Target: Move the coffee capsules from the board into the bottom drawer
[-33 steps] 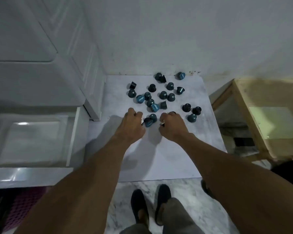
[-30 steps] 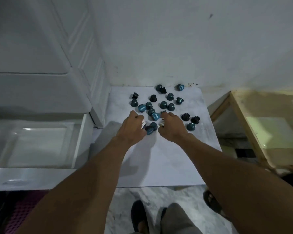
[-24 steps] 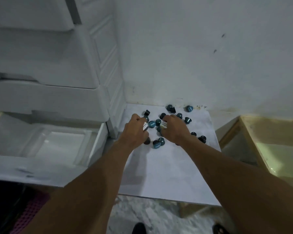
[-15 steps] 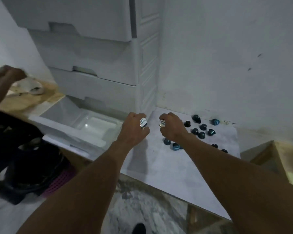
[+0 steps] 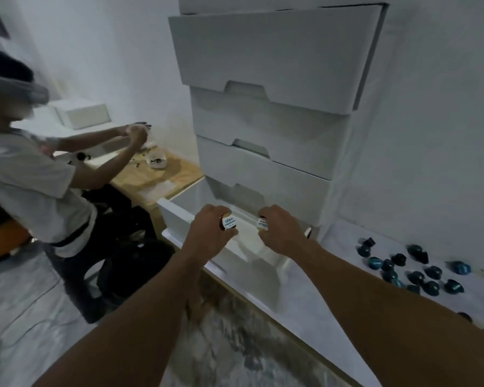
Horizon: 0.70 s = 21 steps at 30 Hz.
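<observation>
My left hand (image 5: pixel 207 233) is closed around a coffee capsule (image 5: pixel 229 222) whose white printed lid faces me. My right hand (image 5: pixel 282 230) grips a second capsule (image 5: pixel 262 223) the same way. Both hands hover over the open bottom drawer (image 5: pixel 176 212), a white plastic tray pulled out of the white drawer unit (image 5: pixel 277 113). Several dark blue capsules (image 5: pixel 415 276) lie scattered on the white marbled board (image 5: pixel 330 305) at the lower right, beside the wall.
The upper drawers (image 5: pixel 263 60) are shut. Another person (image 5: pixel 31 174) sits to the left, working at a wooden table (image 5: pixel 154 177) with a white box (image 5: pixel 81 114) on it. Grey marbled floor (image 5: pixel 224 344) lies below my arms.
Both hands closed on a capsule at the pile on the board, lifted off and swung left to above the open drawer. My view turned left with them, bringing the other person into sight.
</observation>
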Available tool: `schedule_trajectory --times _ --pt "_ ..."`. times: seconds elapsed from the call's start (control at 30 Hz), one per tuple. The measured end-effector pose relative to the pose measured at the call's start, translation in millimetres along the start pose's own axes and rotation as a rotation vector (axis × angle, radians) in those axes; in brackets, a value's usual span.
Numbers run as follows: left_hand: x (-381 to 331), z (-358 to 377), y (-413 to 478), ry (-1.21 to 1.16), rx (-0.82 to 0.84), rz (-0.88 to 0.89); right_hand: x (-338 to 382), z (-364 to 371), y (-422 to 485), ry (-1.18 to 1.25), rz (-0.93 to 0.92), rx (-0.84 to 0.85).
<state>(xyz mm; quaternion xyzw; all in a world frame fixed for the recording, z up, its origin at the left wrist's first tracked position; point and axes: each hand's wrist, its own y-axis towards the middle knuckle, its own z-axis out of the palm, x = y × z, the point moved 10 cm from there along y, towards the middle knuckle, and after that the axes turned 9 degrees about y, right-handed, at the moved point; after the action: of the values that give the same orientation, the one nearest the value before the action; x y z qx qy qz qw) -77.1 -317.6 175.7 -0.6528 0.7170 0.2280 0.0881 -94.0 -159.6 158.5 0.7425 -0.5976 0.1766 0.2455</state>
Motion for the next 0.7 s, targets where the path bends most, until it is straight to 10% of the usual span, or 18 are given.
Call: schedule_trajectory --times 0.7 --pt "85.3 109.8 197.9 0.16 0.494 0.351 -59.4 122.5 156.7 0.071 0.42 0.053"
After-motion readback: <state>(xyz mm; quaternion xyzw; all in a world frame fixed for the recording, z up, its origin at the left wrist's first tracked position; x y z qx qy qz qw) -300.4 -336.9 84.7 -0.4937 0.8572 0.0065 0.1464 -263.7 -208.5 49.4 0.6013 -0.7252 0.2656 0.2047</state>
